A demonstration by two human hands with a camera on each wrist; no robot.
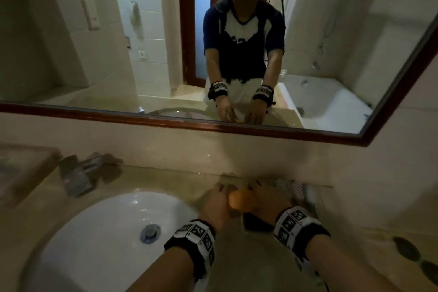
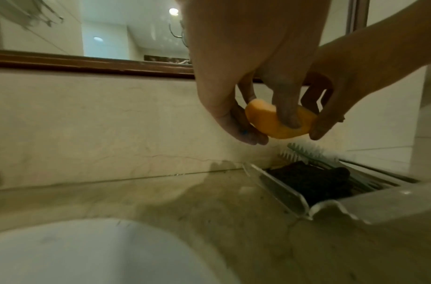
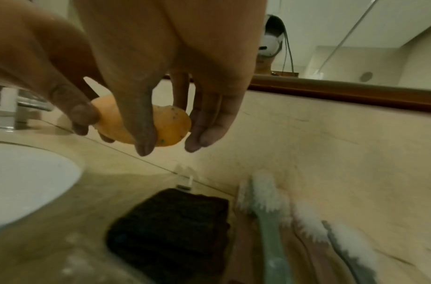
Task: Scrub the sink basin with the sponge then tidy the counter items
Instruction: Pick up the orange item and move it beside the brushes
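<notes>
Pinched between both hands: orange soap bar (image 2: 280, 123), left hand (image 2: 233, 80) fingers curled on one end, right hand (image 3: 160, 63) fingertips on the other, raised above beige counter (image 2: 185, 201). Below, inside clear tray (image 2: 282, 190), dark sponge (image 3: 170, 228) beside white-bristled brushes (image 3: 267, 194). Left of that, white sink basin (image 1: 113, 227).

2 hands (image 2: 277, 80) meet on 1 orange soap bar (image 2: 280, 123). On the desk (image 1: 166, 182) are 1 white sink basin (image 1: 113, 225) at 7 o'clock with 1 drain plug (image 1: 149, 233), 1 faucet (image 1: 78, 173) at 10 o'clock, 1 clear tray (image 2: 289, 194), 1 dark sponge (image 3: 170, 230) and 2 white-bristled brushes (image 3: 265, 194). 1 mirror (image 1: 94, 31) hangs at 12 o'clock.
</notes>
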